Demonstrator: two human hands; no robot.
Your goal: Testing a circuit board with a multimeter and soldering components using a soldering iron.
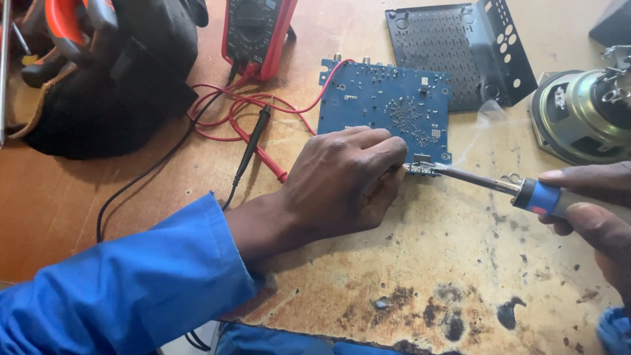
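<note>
The person is at the soldering stage of work on a blue circuit board [388,108], which lies flat on a stained, scorched wooden workbench [460,276], just below a red multimeter [253,33] and beside a black perforated metal cover [453,52]. The right hand [591,204] grips the blue handle of a soldering iron [499,185] between thumb and fingers, the shaft held low and nearly level so that its tip meets a small metal connector [420,169] at the board's lower edge; a faint wisp of smoke rises nearby, so the joint appears to be heated at this instant. The left hand [342,181] lies palm down over the board's lower left corner, fingers curled and pressed toward that same connector, pinning the board; whether it pinches solder wire or a small tool cannot be told, as the fingertips are turned under. The left forearm, in a blue sleeve [125,289], crosses the bench from the lower left. By the look of it, the next move calls for a steady tip on the joint and a firm hold on the board, since any slip could smear neighbouring pads. Red and black probe leads [253,141] trail beside the wrist, and a loudspeaker [582,112] sits at the right.
</note>
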